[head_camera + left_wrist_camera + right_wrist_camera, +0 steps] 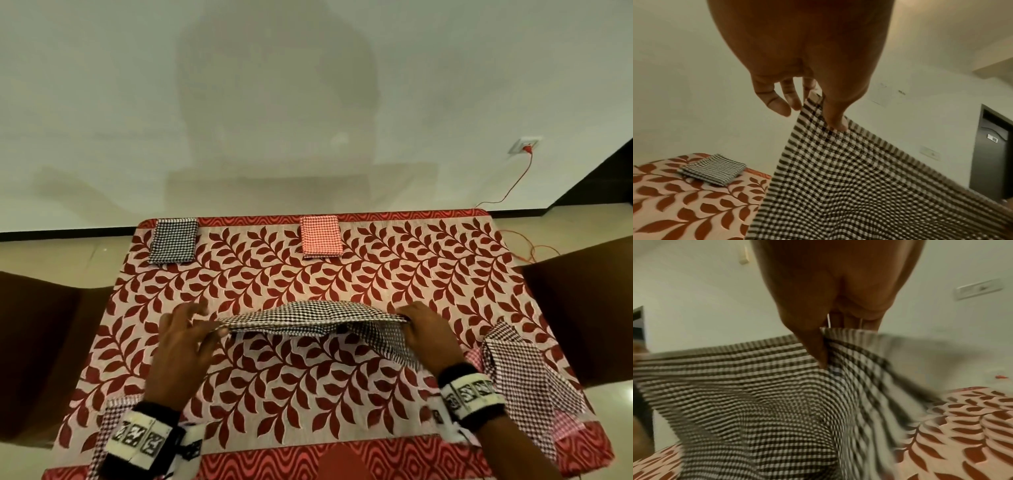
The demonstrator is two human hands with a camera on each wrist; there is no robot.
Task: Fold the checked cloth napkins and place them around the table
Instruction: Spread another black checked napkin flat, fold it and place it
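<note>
Head view: both hands (308, 342) pinch black-checked napkin (308, 318) — wristband markings unreadable.

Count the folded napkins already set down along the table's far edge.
2: a dark checked napkin at the far left corner and a red checked napkin near the middle of the far edge. Nothing hides that edge.

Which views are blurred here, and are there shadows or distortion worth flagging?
Head view: sharp, wide-angle bowing, a large soft shadow on the wall. Left wrist: black checked napkin crisp, left hand dim. Right wrist: napkin motion-blurred around the right hand.
</note>
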